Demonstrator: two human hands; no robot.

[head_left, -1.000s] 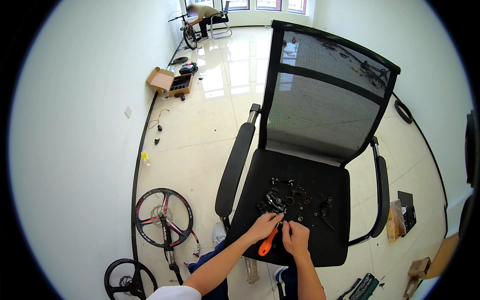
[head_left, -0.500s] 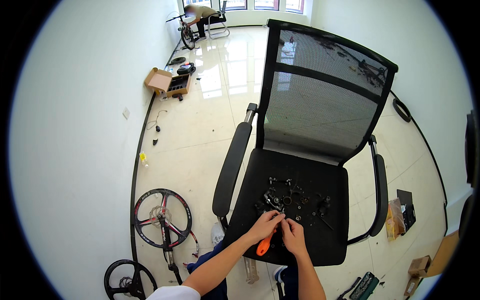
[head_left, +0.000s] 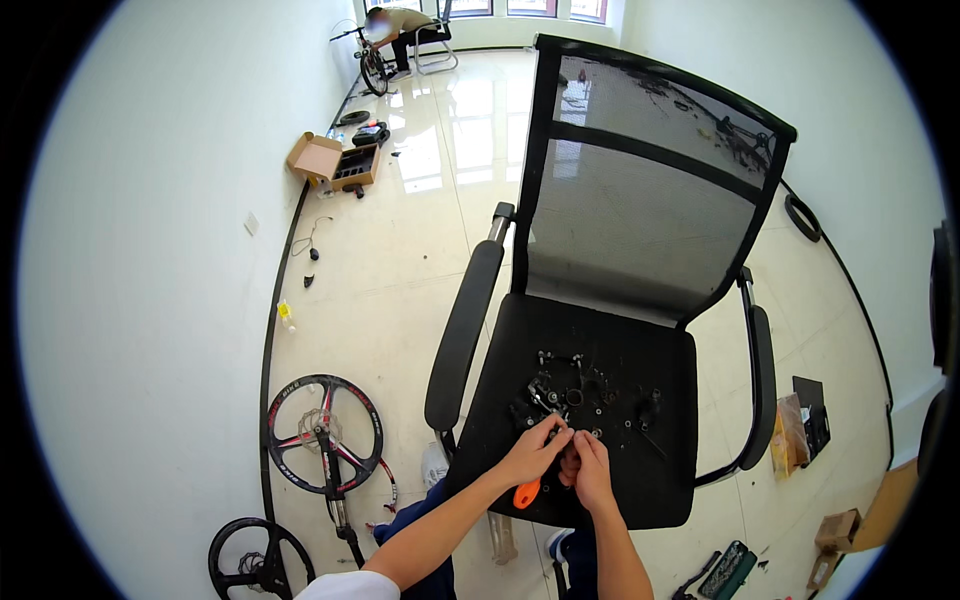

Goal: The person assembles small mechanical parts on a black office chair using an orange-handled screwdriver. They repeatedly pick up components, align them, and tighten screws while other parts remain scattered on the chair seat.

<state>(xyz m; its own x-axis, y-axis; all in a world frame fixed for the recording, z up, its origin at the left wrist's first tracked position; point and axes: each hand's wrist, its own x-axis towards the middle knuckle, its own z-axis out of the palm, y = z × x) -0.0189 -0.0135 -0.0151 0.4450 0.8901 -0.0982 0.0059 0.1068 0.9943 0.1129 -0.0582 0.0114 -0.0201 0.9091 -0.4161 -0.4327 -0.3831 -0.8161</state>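
Orange-handled tool (head_left: 526,492) sits in the left hand (head_left: 532,455), its handle poking out below the fist toward the seat's front edge. That hand is closed around the tool, while the right hand (head_left: 592,470) is curled with its fingertips pinched on something small; what it is cannot be made out. The two hands touch each other above the front part of the seat (head_left: 660,490) of one black mesh chair (head_left: 640,210).

Small dark parts (head_left: 575,390) lie scattered in a loose cluster at the seat's middle, just beyond the hands; they are too small and tangled to count. Bare seat fabric runs right of the hands as far as the right edge, and a narrower strip lies between the hands and the front edge. Two armrests (head_left: 462,340) bound the seat on either side, and the tall backrest closes off the far side.

On the floor (head_left: 400,250) to the left, two bike wheels (head_left: 322,432) rest near the wall, one spoked with red marks, one darker at the lower rim of the view. Farther off are one open cardboard box (head_left: 315,157) and a dark tray beside it. The floor between them and the chair is wide and open. Another person (head_left: 395,22) bends over a bicycle at the far end of the room. Small boxes and a dark pouch lie on the floor right of the chair.
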